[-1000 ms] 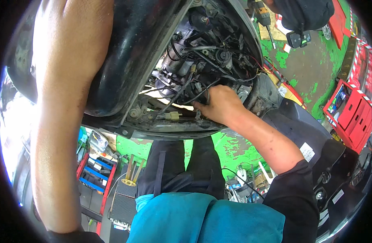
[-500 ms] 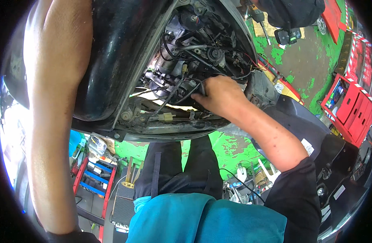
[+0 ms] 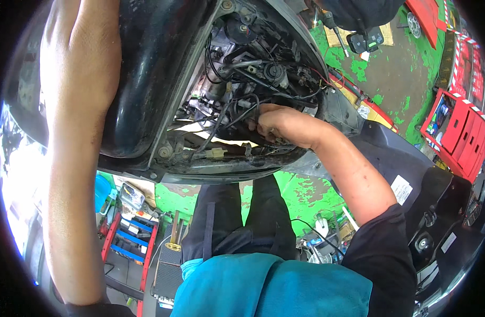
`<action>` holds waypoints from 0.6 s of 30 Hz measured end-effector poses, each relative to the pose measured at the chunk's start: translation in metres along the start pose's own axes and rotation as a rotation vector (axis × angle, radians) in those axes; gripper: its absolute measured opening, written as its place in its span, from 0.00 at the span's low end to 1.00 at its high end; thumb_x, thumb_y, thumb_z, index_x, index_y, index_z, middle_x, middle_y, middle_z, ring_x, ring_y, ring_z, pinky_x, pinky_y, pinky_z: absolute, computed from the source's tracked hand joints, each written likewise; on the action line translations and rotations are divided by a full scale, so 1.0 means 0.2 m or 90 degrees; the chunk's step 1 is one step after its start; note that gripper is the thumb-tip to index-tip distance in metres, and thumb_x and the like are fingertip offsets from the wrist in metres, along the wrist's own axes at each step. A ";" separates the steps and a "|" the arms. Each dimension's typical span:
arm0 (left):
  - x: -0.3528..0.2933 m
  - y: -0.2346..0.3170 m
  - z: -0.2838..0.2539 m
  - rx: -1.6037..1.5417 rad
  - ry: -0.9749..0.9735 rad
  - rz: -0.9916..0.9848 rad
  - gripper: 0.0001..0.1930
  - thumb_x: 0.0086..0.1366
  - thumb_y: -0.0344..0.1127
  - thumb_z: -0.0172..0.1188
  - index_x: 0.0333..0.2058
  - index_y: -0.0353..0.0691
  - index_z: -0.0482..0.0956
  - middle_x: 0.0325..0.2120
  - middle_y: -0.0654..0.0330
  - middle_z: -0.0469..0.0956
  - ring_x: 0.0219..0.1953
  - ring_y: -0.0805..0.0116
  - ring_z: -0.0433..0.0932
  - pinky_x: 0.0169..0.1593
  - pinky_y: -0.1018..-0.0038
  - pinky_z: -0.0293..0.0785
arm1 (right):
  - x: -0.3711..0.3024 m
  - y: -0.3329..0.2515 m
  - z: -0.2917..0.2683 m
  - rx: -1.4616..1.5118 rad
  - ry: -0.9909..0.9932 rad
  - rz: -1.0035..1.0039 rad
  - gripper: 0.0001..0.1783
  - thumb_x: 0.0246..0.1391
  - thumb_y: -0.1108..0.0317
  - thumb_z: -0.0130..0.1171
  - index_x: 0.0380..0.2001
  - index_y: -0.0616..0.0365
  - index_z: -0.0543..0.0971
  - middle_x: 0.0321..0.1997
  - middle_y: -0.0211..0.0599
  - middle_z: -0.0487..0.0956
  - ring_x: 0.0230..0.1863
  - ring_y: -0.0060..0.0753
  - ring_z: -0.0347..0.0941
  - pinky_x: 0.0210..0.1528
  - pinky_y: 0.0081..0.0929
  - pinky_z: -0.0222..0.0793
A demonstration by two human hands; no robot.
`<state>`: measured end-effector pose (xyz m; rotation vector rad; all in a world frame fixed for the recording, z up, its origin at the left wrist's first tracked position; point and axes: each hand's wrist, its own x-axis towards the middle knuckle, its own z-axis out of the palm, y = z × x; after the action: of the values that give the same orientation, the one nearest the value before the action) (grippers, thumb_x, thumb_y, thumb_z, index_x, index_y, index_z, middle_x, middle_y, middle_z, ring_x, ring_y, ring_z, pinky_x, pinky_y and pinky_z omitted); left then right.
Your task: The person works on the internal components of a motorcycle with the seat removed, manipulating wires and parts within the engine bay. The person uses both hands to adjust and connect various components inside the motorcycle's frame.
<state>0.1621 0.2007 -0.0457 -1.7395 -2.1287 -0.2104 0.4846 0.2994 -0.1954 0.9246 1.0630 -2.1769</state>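
Observation:
My right hand (image 3: 284,125) reaches into the opening of a vehicle's dark body, its fingers curled inward beside a black cable (image 3: 257,103). What the fingertips hold, if anything, is hidden by the hand. Around it are bundled wires, metal pipes (image 3: 255,64) and a round black part (image 3: 275,75). A pale yellow connector (image 3: 216,153) lies along the opening's near edge. My left hand (image 3: 82,50) stretches forward along the glossy black rounded panel (image 3: 147,79). Its fingers run past the top of the picture, out of sight.
A red tool cabinet (image 3: 454,137) stands at the right on the green floor. Dark body panels (image 3: 406,174) lie by my right arm. Below left are a red and blue rack (image 3: 128,243) and a blue container (image 3: 102,193). Another person's dark cap (image 3: 366,13) is at the top right.
My right hand has rotated and its fingers have curled more, low in the opening. The view has shifted slightly. My left arm stays along the panel.

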 end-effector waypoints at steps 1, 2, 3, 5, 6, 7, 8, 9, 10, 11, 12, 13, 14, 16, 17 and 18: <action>0.00 0.00 0.01 0.000 -0.001 0.002 0.24 0.72 0.21 0.51 0.64 0.44 0.74 0.65 0.47 0.72 0.63 0.43 0.75 0.66 0.56 0.72 | -0.01 0.01 -0.01 -0.014 0.013 -0.015 0.13 0.64 0.64 0.57 0.37 0.64 0.82 0.29 0.28 0.78 0.26 0.21 0.68 0.30 0.25 0.64; 0.00 0.00 0.01 -0.001 -0.001 0.005 0.24 0.72 0.21 0.51 0.64 0.44 0.74 0.65 0.47 0.72 0.63 0.43 0.75 0.66 0.56 0.72 | -0.02 0.03 -0.02 -0.029 -0.003 -0.044 0.12 0.65 0.66 0.57 0.40 0.65 0.82 0.31 0.29 0.79 0.27 0.22 0.71 0.32 0.25 0.67; 0.01 -0.01 0.01 0.000 -0.002 0.008 0.24 0.72 0.21 0.51 0.64 0.44 0.74 0.65 0.47 0.72 0.63 0.43 0.75 0.66 0.56 0.72 | -0.02 0.05 -0.03 -0.045 -0.018 -0.072 0.11 0.66 0.69 0.56 0.42 0.66 0.82 0.33 0.30 0.81 0.29 0.23 0.73 0.33 0.25 0.70; 0.02 -0.01 0.02 0.003 -0.001 0.017 0.24 0.72 0.21 0.51 0.64 0.44 0.74 0.65 0.46 0.71 0.63 0.43 0.75 0.66 0.56 0.72 | -0.04 0.09 -0.05 -0.069 -0.032 -0.106 0.10 0.66 0.73 0.56 0.45 0.67 0.82 0.36 0.33 0.83 0.32 0.24 0.78 0.38 0.25 0.76; 0.02 -0.01 0.01 0.002 0.000 0.020 0.24 0.72 0.20 0.51 0.64 0.44 0.74 0.65 0.46 0.71 0.63 0.43 0.75 0.66 0.56 0.72 | -0.05 0.10 -0.06 -0.077 -0.031 -0.112 0.10 0.66 0.75 0.56 0.46 0.67 0.82 0.37 0.35 0.84 0.34 0.25 0.80 0.40 0.26 0.78; 0.02 -0.02 0.01 0.003 -0.001 0.024 0.24 0.72 0.20 0.51 0.64 0.44 0.74 0.65 0.46 0.71 0.63 0.43 0.75 0.66 0.56 0.72 | -0.05 0.11 -0.07 -0.086 -0.030 -0.118 0.10 0.66 0.77 0.56 0.47 0.68 0.82 0.38 0.36 0.85 0.37 0.26 0.83 0.42 0.26 0.80; 0.03 -0.02 0.01 0.003 0.001 0.031 0.24 0.72 0.20 0.51 0.64 0.44 0.74 0.65 0.46 0.71 0.63 0.43 0.75 0.66 0.56 0.72 | -0.06 0.12 -0.07 -0.069 -0.006 -0.118 0.10 0.66 0.78 0.57 0.48 0.68 0.82 0.40 0.36 0.85 0.37 0.27 0.83 0.42 0.27 0.81; 0.03 -0.03 0.01 0.005 0.001 0.038 0.24 0.72 0.20 0.51 0.64 0.43 0.74 0.65 0.46 0.71 0.63 0.43 0.75 0.66 0.56 0.72 | -0.07 0.12 -0.06 -0.052 0.017 -0.118 0.10 0.66 0.78 0.58 0.48 0.67 0.82 0.41 0.36 0.85 0.37 0.28 0.83 0.43 0.27 0.81; 0.03 -0.03 0.00 0.008 0.008 0.051 0.24 0.72 0.20 0.51 0.64 0.43 0.74 0.65 0.46 0.71 0.63 0.43 0.75 0.66 0.56 0.72 | -0.07 0.11 -0.04 -0.034 0.039 -0.119 0.10 0.66 0.79 0.59 0.48 0.67 0.82 0.43 0.36 0.85 0.38 0.29 0.83 0.43 0.27 0.82; 0.03 -0.04 -0.01 0.015 0.020 0.067 0.24 0.72 0.20 0.51 0.64 0.43 0.74 0.65 0.46 0.71 0.63 0.44 0.75 0.66 0.56 0.72 | -0.08 0.10 0.00 -0.059 0.103 -0.132 0.09 0.64 0.76 0.63 0.45 0.66 0.84 0.39 0.38 0.87 0.37 0.28 0.84 0.38 0.28 0.81; 0.04 -0.01 -0.01 0.002 0.039 0.102 0.24 0.71 0.19 0.51 0.64 0.43 0.75 0.65 0.44 0.71 0.63 0.43 0.75 0.66 0.56 0.72 | -0.09 0.08 0.03 -0.142 0.144 -0.168 0.08 0.62 0.75 0.65 0.44 0.66 0.84 0.37 0.40 0.87 0.37 0.30 0.84 0.38 0.30 0.80; 0.05 0.02 -0.02 -0.010 0.056 0.136 0.25 0.71 0.18 0.51 0.64 0.43 0.75 0.65 0.43 0.71 0.63 0.43 0.75 0.66 0.56 0.72 | -0.10 0.08 0.04 -0.225 0.186 -0.204 0.08 0.61 0.73 0.66 0.42 0.66 0.85 0.36 0.42 0.87 0.37 0.32 0.85 0.39 0.31 0.80; 0.07 0.05 -0.04 -0.037 0.073 0.135 0.21 0.72 0.24 0.52 0.62 0.40 0.76 0.63 0.44 0.73 0.62 0.47 0.75 0.66 0.57 0.71 | -0.11 0.08 0.06 -0.307 0.228 -0.238 0.09 0.60 0.72 0.68 0.41 0.65 0.85 0.35 0.44 0.87 0.37 0.34 0.85 0.39 0.32 0.79; 0.07 0.24 -0.07 -0.250 0.079 0.031 0.19 0.74 0.36 0.55 0.59 0.35 0.77 0.58 0.47 0.77 0.60 0.53 0.76 0.66 0.61 0.68 | -0.10 0.12 0.06 -0.344 0.277 -0.297 0.11 0.55 0.68 0.70 0.39 0.63 0.87 0.35 0.51 0.86 0.39 0.48 0.85 0.44 0.39 0.78; 0.05 0.36 -0.11 -0.369 0.058 -0.010 0.21 0.76 0.42 0.57 0.58 0.32 0.78 0.56 0.49 0.79 0.59 0.56 0.77 0.66 0.62 0.67 | -0.12 0.12 0.07 -0.326 0.273 -0.287 0.11 0.54 0.68 0.70 0.39 0.61 0.87 0.37 0.53 0.86 0.41 0.52 0.84 0.46 0.40 0.78; 0.03 0.45 -0.12 -0.443 0.039 0.025 0.21 0.74 0.43 0.59 0.55 0.32 0.79 0.55 0.49 0.80 0.59 0.58 0.77 0.65 0.62 0.68 | -0.13 0.11 0.08 -0.308 0.271 -0.276 0.12 0.53 0.67 0.71 0.40 0.60 0.88 0.39 0.55 0.86 0.43 0.56 0.84 0.48 0.42 0.78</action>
<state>0.2533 0.2181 -0.0334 -2.0818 -2.1106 -1.0851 0.5111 0.2781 -0.1789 1.0126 2.0489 -1.9182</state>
